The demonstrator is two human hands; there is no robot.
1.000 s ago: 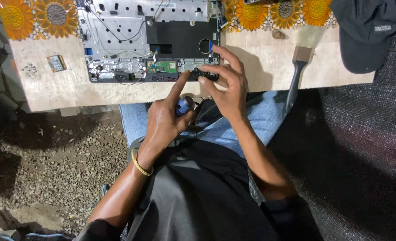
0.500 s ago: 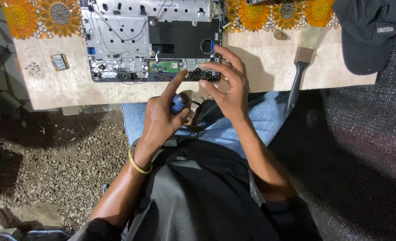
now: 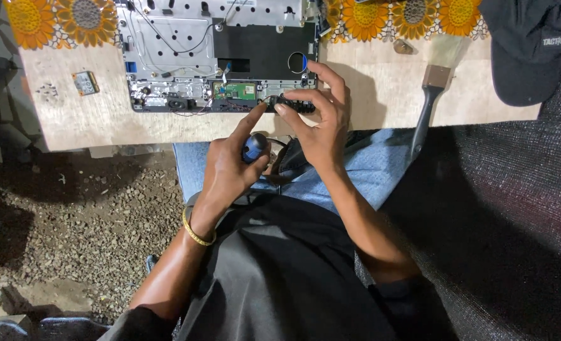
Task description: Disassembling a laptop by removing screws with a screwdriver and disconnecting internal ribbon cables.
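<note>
An opened laptop chassis [image 3: 173,47] lies on a wooden board [image 3: 78,120], its grey metal frame, wires and a small green circuit board [image 3: 236,91] exposed. My right hand [image 3: 318,120] pinches a small black oblong part [image 3: 293,104] at the chassis's near right corner. My left hand [image 3: 230,167] grips a blue-handled screwdriver [image 3: 254,146] in its palm, while its forefinger stretches up to touch the chassis edge beside the black part. A gold bangle sits on my left wrist.
A paintbrush [image 3: 427,104] with a dark handle lies on the board to the right. A dark cap [image 3: 533,44] rests at the top right. A small loose circuit card [image 3: 86,82] lies left of the chassis. A sunflower-print cloth [image 3: 59,22] lines the far edge. Gravel [image 3: 72,215] lies below.
My left forefinger has stretched further up to the chassis edge beside the black part. My right hand keeps its pinch there with little movement.
</note>
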